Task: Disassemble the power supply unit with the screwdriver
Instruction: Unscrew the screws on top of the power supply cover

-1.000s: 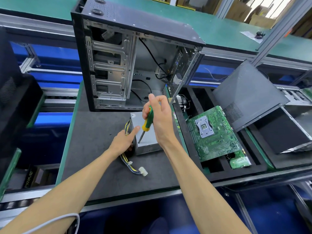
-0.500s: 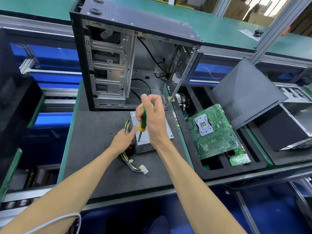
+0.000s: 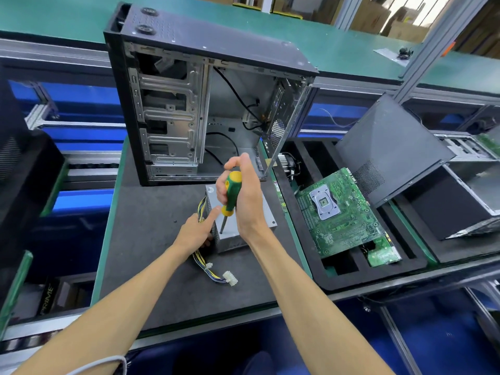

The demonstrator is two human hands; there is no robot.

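- Power supply unit [image 3: 244,228] lies on the grey mat [image 3: 151,239], just in front of the open computer case [image 3: 205,104]; it has not shifted over the last second.
- Right hand [image 3: 244,196], clenched round the screwdriver [image 3: 230,197], has brought the shaft from slanted to nearly upright, tip now at the unit's near-left top corner, likely seated on a screw.
- Left hand [image 3: 196,232] grasps the unit's cabled side, index finger steadying the shaft.
- Open mat lies left; the motherboard tray [image 3: 305,239] crowds the right.

Right hand [image 3: 247,196] keeps a curled grip above the left hand [image 3: 196,231], whose forefinger points up.
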